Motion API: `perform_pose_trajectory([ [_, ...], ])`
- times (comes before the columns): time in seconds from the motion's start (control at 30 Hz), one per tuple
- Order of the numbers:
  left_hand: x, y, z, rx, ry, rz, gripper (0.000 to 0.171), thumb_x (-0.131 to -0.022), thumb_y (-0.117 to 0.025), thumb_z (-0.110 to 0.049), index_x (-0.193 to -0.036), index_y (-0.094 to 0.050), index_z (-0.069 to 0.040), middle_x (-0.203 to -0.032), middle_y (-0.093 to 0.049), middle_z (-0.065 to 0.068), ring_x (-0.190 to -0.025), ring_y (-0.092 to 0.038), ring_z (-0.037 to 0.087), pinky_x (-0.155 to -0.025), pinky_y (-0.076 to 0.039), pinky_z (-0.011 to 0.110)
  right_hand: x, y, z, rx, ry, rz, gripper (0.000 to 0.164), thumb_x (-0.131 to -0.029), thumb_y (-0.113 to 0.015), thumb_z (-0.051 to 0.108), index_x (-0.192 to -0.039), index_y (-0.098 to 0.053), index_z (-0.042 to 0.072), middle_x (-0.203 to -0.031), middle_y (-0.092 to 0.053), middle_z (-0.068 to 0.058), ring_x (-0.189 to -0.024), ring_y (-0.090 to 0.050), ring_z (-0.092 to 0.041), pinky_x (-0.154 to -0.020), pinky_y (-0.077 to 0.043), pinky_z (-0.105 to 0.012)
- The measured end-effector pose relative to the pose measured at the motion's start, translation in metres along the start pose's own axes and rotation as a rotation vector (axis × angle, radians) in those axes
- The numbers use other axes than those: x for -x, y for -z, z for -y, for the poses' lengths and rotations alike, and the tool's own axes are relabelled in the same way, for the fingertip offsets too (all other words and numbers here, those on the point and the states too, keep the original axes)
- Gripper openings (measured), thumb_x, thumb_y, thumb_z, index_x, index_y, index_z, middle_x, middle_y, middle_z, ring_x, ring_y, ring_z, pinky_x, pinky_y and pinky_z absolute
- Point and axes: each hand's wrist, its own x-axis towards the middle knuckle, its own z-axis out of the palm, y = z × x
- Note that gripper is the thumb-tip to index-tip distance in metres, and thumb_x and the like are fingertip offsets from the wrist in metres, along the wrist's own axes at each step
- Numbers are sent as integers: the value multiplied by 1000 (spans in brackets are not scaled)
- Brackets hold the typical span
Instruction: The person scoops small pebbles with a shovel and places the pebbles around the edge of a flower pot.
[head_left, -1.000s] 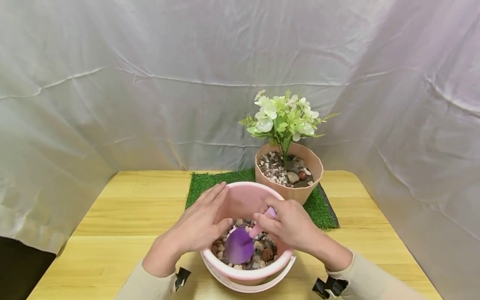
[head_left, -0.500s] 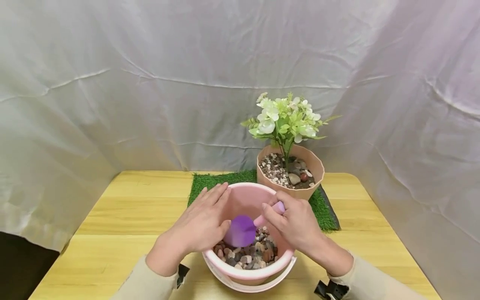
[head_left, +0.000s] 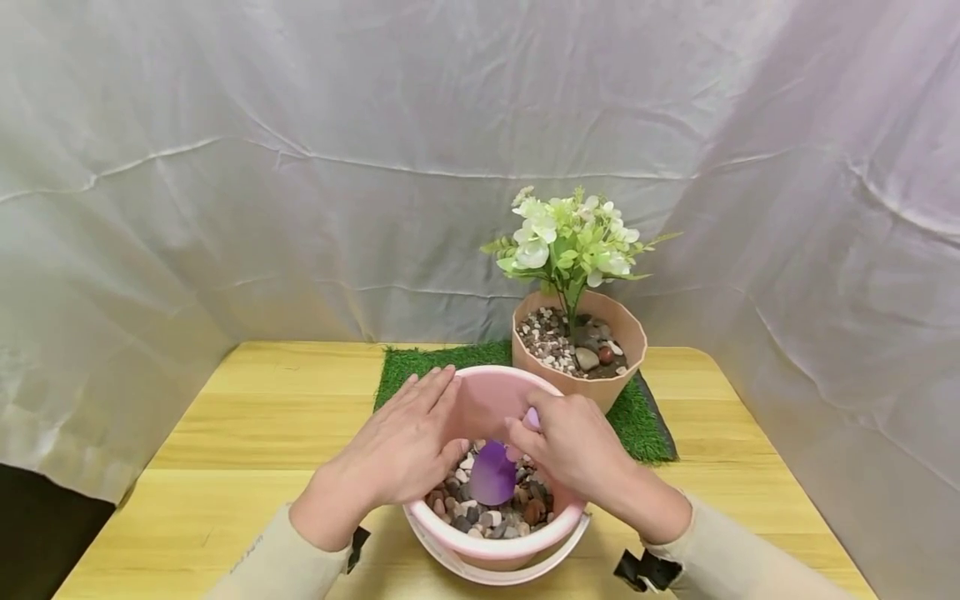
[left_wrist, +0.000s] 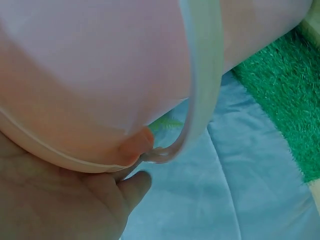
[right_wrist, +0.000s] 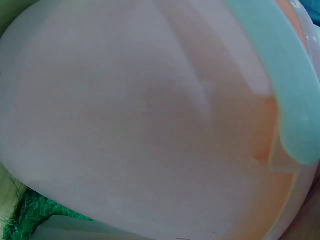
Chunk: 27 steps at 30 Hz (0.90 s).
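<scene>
A pink bucket (head_left: 517,546) holds a bed of mixed pebbles (head_left: 465,512). My left hand (head_left: 397,437) rests on the bucket's left rim with its fingers straight and the thumb over the inside. In the left wrist view, the palm (left_wrist: 75,200) lies against the rim beside the white bucket handle (left_wrist: 205,75). My right hand (head_left: 581,442) grips the pinkish-purple handle of a toy shovel inside the bucket. Its purple blade (head_left: 492,475) is down on the pebbles; the lower edge is hard to make out. The right wrist view shows mostly the bucket's outer wall (right_wrist: 125,125).
Behind the bucket, to the right, stands a peach flowerpot (head_left: 577,387) with white artificial flowers (head_left: 570,237) and stones in it. A green turf mat (head_left: 645,425) lies under the pot. The wooden table (head_left: 225,442) is enclosed by grey cloth (head_left: 390,150).
The shovel first rose off the pebbles towards the bucket's far side, then came back down onto them as the right hand shifted left. The left hand has stayed on the rim.
</scene>
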Motion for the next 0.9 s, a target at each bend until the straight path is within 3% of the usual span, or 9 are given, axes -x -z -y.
perform_pose_trajectory([
  [0.23, -2, 2, -4, -2, 17, 42, 82, -106, -55, -47, -167, -23, -2, -176, -15, 16, -163, -18, 33, -134, -17, 48, 5, 2, 2, -90, -30, 49, 14, -98, -69, 25, -87, -64, 18, -59, -63, 19, -48, -50, -2, -42, -41, -22],
  [0.47, -1, 0, -2, 26, 2, 12, 83, -105, -56, -49, -167, -25, -2, -176, -17, 16, -162, -20, 34, -134, -18, 48, 7, 2, 1, -125, 8, 45, 23, -97, -71, 25, -78, -61, 19, -59, -67, 18, -49, -53, 0, -43, -41, -21],
  [0.6, -1, 0, 0, 32, 0, 7, 82, -106, -56, -47, -166, -26, -1, -176, -17, 17, -162, -21, 34, -134, -18, 48, 4, 2, 0, -165, -29, 97, 18, -101, -67, 26, -85, -66, 17, -63, -71, 21, -48, -54, 1, -44, -44, -21],
  [0.9, -1, -1, 0, 39, -1, 4, 79, -106, -55, -46, -166, -27, -2, -176, -18, 16, -162, -21, 33, -134, -18, 48, -3, 7, -4, -259, -87, 183, 25, -98, -67, 22, -75, -59, 17, -52, -59, 14, -43, -53, -6, -42, -44, -24],
])
